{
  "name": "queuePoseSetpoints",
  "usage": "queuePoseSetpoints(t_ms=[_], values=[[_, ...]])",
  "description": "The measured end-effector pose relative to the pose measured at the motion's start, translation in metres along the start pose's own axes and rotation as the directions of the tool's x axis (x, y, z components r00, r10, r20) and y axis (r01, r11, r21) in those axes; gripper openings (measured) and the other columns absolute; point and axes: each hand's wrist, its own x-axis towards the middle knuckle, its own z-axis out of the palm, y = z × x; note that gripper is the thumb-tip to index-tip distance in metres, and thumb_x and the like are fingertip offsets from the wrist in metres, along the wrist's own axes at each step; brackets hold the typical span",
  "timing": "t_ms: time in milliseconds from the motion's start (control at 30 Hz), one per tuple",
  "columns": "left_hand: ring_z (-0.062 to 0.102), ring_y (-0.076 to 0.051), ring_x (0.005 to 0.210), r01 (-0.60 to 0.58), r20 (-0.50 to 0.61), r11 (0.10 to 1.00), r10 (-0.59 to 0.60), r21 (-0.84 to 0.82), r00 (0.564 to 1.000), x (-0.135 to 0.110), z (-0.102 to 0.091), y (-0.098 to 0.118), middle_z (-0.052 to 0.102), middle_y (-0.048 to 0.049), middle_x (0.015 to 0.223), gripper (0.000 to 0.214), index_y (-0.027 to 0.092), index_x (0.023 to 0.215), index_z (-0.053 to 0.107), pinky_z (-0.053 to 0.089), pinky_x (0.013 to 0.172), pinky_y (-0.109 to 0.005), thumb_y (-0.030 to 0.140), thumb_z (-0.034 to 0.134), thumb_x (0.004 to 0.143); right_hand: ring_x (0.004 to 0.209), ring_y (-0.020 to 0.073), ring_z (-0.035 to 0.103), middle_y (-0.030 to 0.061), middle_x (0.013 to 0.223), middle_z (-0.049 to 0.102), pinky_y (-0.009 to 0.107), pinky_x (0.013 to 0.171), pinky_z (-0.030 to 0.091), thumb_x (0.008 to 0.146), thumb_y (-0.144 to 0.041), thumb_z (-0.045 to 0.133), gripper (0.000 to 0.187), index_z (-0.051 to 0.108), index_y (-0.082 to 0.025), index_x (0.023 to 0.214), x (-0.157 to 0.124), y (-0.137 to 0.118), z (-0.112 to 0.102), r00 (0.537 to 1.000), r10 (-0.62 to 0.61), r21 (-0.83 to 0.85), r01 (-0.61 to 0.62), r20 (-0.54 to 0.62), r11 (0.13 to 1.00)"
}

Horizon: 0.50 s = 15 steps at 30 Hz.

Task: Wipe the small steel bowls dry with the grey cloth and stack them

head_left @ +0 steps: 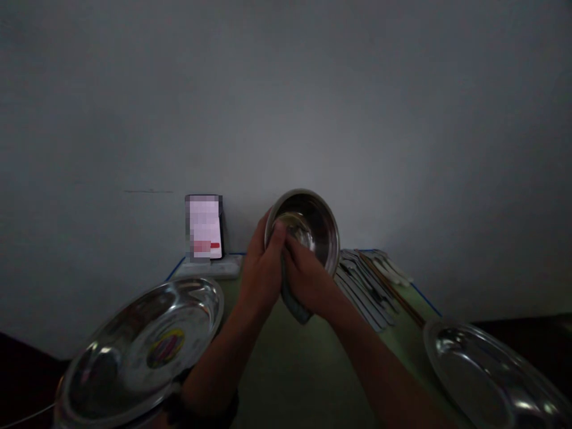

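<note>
A shiny metal bowl (328, 238) is held up over the middle of the table, tilted so that its inside faces me. My left hand (263, 268) grips the bowl's left side, with the thumb over the rim. My right hand (308, 274) reaches into the bowl's near side, closed on a dark grey-green cloth (295, 307). The cloth hangs down below the rim between the two hands. Part of the cloth and the right fingertips are hidden inside the bowl.
A large oval metal tray (196, 333) with a round sticker lies at left, another metal tray (473, 369) at right. Several pieces of cutlery (364, 298) and brown chopsticks (395, 292) lie right of the bowl. A phone (204, 226) leans against the wall (286, 107) behind.
</note>
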Motion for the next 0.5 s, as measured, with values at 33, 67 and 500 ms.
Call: queuePoseSetpoints(t_ms=[33, 67, 500], values=[[0.051, -0.022, 0.126, -0.015, -0.030, 1.000, 0.015, 0.008, 0.999, 0.001, 0.000, -0.001, 0.062, 0.0002, 0.131, 0.035, 0.028, 0.121, 0.061, 0.033, 0.110, -0.034, 0.041, 0.051, 0.090, 0.093, 0.0158, 0.061, 0.0085, 0.099, 0.066, 0.033, 0.090, 0.046, 0.098, -0.027, 0.029, 0.029, 0.057, -0.018, 0.099, 0.000, 0.000, 0.003, 1.000, 0.001, -0.058, -0.002, -0.014, 0.998], [0.050, -0.022, 0.127, -0.034, -0.061, 0.999, 0.035, 0.011, 0.998, 0.002, 0.000, -0.003, 0.061, 0.0005, 0.132, 0.035, 0.028, 0.121, 0.061, 0.033, 0.110, -0.034, 0.041, 0.052, 0.089, 0.092, 0.0166, 0.061, 0.0094, 0.097, 0.065, 0.033, 0.089, 0.046, 0.098, -0.026, 0.028, 0.030, 0.057, -0.017, 0.098, 0.000, 0.000, 0.006, 1.000, 0.006, -0.126, -0.007, -0.008, 0.992], [0.036, -0.019, 0.138, -0.300, -0.260, 0.954, 0.296, 0.027, 0.919, -0.009, 0.008, 0.008, 0.048, 0.0027, 0.145, 0.039, 0.032, 0.133, 0.049, 0.028, 0.113, -0.032, 0.036, 0.044, 0.094, 0.146, 0.0347, 0.007, 0.0235, 0.154, 0.010, 0.056, 0.112, 0.025, 0.090, -0.033, 0.047, 0.048, 0.043, -0.009, 0.131, 0.004, 0.041, 0.006, 0.942, -0.068, -0.508, -0.117, -0.330, 0.853]])
